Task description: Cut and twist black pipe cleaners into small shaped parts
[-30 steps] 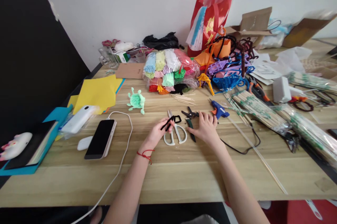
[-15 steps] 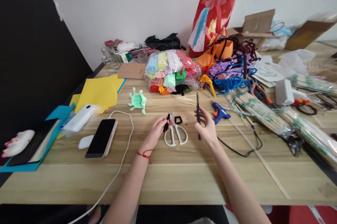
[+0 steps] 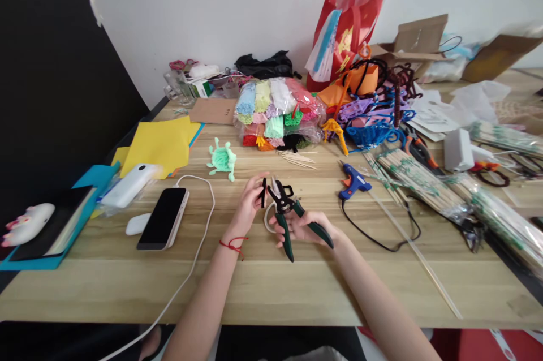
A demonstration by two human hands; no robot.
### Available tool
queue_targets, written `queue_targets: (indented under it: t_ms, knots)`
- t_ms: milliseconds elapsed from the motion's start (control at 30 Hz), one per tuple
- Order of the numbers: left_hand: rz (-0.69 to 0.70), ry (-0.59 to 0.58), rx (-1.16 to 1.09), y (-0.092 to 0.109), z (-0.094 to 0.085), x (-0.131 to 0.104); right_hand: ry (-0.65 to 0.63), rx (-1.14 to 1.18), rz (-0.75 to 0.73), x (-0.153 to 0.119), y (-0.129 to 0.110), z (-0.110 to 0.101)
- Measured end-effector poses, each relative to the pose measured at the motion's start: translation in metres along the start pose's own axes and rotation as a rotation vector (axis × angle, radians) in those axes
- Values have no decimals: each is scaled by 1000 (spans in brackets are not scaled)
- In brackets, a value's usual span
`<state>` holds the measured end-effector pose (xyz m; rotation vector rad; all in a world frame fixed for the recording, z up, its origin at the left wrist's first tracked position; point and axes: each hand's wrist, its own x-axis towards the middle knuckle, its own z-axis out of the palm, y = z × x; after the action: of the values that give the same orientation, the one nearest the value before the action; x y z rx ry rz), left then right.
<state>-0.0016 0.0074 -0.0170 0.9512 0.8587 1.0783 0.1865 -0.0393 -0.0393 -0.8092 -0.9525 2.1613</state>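
My left hand, with a red string on the wrist, pinches a small narrow black piece upright between its fingers. In my right hand lies a pair of pliers with dark green handles. The handles are spread and the jaws point toward the black piece, a little apart from it. White-handled scissors lie on the table beneath, mostly covered by the pliers and my right hand. A small black loop sits just beyond the pliers' jaws.
A mint-green fuzzy figure, a phone and a white cable are at the left. Thin wooden sticks lie ahead, near bagged pipe cleaners. At the right are a blue glue gun and stick bundles.
My right hand has moved left and turned, bringing the pliers from upright and closed to spread over the scissors. My left hand has shifted slightly, still holding the black piece.
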Motion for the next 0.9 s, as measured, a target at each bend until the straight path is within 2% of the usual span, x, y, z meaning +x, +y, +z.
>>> queue_targets:
  t_ms: [67,200,333,533,600,667,733,900]
  knots:
    - [10,-20,9,2,0,-1,9,-10,23,2,4,-2]
    - [26,-47,55,0,1,-1,74,-4,-32,5,5,-3]
    - [43,-88,103,-3,2,0,64,-20,-52,4,4,-3]
    - [27,-26,153,-2,3,0,170,-27,-111,1,-3,7]
    - [18,-54,155,-1,3,0,95,-12,-51,0,-8,13]
    - [11,-90,150,-2,2,1,-47,9,34,1,-13,19]
    - [1,-106,129,-5,2,2,-125,34,42,2,-17,24]
    - [-54,-66,97,-11,-2,5,-97,73,-18,4,-17,26]
